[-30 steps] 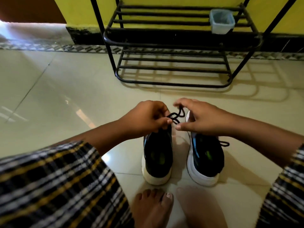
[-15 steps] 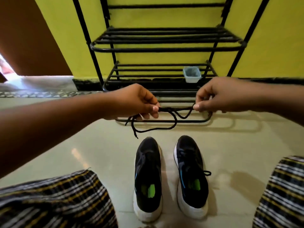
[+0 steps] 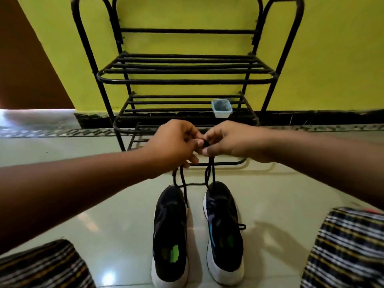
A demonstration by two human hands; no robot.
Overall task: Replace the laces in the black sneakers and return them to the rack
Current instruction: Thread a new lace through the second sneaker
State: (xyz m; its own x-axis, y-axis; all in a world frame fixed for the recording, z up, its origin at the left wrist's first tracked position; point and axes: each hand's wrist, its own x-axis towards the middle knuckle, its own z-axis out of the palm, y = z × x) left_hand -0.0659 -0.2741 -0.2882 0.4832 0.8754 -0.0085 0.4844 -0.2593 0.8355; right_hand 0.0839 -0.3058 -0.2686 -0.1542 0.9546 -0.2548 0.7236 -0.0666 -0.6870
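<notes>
Both hands meet in front of the black rack [image 3: 187, 80], raised above the two black sneakers [image 3: 170, 235] standing side by side on the tiled floor [image 3: 83, 204]. The left hand [image 3: 176, 142] and right hand [image 3: 228, 142] each pinch the black lace [image 3: 211, 173] between curled fingers, touching at the fingertips. Its loose lengths hang from the hands down to the sneakers' toes.
</notes>
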